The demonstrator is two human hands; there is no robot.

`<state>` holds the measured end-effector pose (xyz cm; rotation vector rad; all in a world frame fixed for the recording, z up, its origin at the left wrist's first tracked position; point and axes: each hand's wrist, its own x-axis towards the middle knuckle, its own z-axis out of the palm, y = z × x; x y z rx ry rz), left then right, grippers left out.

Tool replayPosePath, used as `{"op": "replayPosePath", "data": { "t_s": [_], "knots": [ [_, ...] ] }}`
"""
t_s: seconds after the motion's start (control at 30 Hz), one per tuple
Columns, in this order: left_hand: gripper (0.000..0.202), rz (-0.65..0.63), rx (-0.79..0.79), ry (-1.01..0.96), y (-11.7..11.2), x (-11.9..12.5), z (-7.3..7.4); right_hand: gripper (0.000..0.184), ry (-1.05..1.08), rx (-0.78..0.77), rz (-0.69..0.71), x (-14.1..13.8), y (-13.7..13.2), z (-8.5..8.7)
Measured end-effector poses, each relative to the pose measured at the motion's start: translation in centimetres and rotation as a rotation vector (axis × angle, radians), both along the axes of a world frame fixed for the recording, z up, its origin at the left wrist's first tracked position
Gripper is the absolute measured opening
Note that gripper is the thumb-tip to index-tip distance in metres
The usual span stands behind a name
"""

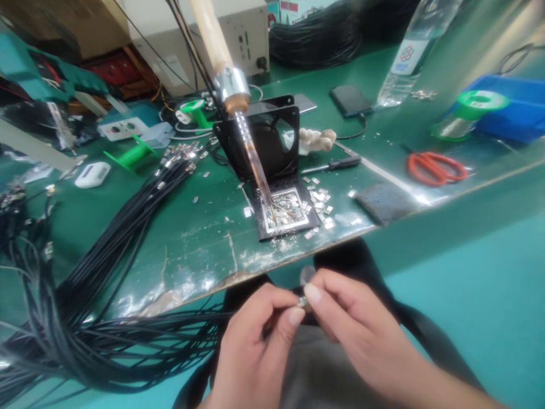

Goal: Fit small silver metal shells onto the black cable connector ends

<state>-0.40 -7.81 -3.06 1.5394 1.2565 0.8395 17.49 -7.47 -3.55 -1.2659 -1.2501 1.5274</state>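
Both my hands are held low over my lap, below the front edge of the green bench (200, 250). My left hand (255, 341) and my right hand (353, 324) pinch a tiny metal connector (301, 301) between thumb and forefinger tips. A black cable end seems to run into my left fist, though its path is hard to see. A soldering iron (238, 108) with a wooden handle leans over a black fan (259, 139), its tip resting on a small tray (286, 211) of metal pieces.
A big bundle of black cables (106, 272) spills off the bench at the left. Loose metal clips (319, 201) lie around the tray. Red scissors (434, 167), a solder spool (468, 111), a blue bin (515, 108), a water bottle (409, 51), a phone (351, 99) and a screwdriver (336, 165) sit on the right.
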Motion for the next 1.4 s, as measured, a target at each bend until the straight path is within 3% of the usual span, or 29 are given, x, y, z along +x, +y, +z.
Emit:
{"op": "replayPosePath", "data": {
  "t_s": [0.37, 0.63, 0.8, 1.13, 1.23, 1.4],
  "knots": [
    [0.012, -0.052, 0.012, -0.026, 0.2, -0.3, 0.0, 0.046, 0.028, -0.023, 0.009, 0.2, -0.1, -0.2],
    [0.019, 0.015, 0.256, 0.049, 0.5, 0.0, 0.3, 0.051, 0.184, -0.182, 0.026, 0.1, 0.0, -0.8],
    [0.025, -0.028, 0.527, 0.093, 0.4, -0.1, -0.4, 0.049, 0.313, -0.322, -0.003, -0.2, 0.1, -0.9],
    [0.025, 0.021, 0.526, 0.132, 0.4, 0.1, -0.3, 0.047, 0.309, -0.341, -0.003, -0.3, 0.3, -1.0],
    [0.022, 0.038, 0.43, 0.113, 0.2, -0.2, -0.7, 0.044, 0.148, -0.237, 0.025, 0.4, 0.5, -0.7],
    [0.017, 0.047, 0.323, 0.059, -0.2, -0.7, -0.9, 0.022, -0.201, 0.157, 0.063, 2.4, 1.0, 0.6]
  ]
}}
